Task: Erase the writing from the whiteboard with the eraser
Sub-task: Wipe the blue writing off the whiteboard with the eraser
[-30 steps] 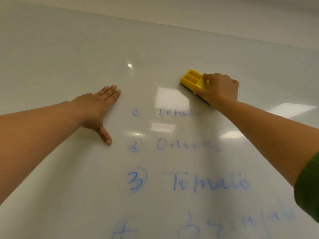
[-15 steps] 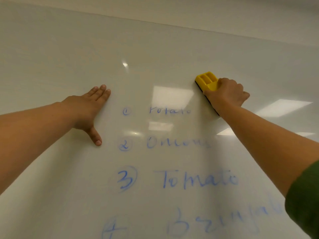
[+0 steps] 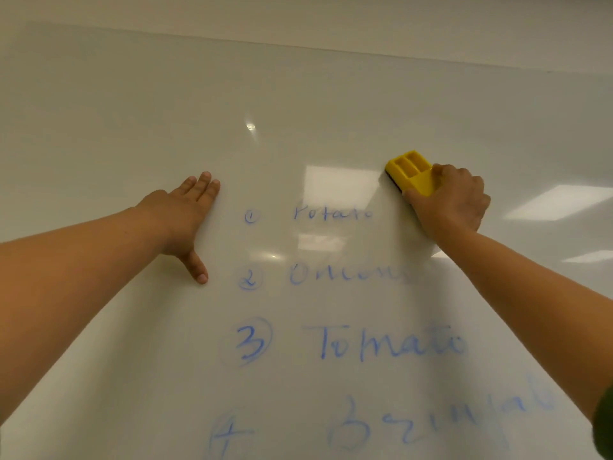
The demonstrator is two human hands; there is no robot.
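A white whiteboard [image 3: 132, 111] fills the view. It carries a faint blue numbered list: "Potato" [image 3: 331, 214], "Onions" [image 3: 345, 273], "Tomato" [image 3: 388, 343] and a smeared fourth line [image 3: 431, 423]. My right hand [image 3: 454, 200] grips a yellow eraser [image 3: 411, 172] and presses it against the board, just right of and above the word "Potato". My left hand [image 3: 182, 217] lies flat on the board to the left of the list, fingers together and thumb spread downward.
The board's top edge [image 3: 331, 49] meets a pale wall above. Ceiling lights reflect on the board [image 3: 341, 184] near the eraser. A green sleeve [image 3: 603, 423] shows at the lower right corner.
My right hand slid the eraser to the right along the board, from above "Potato" to beyond its end. My left hand stays flat in its place on the board.
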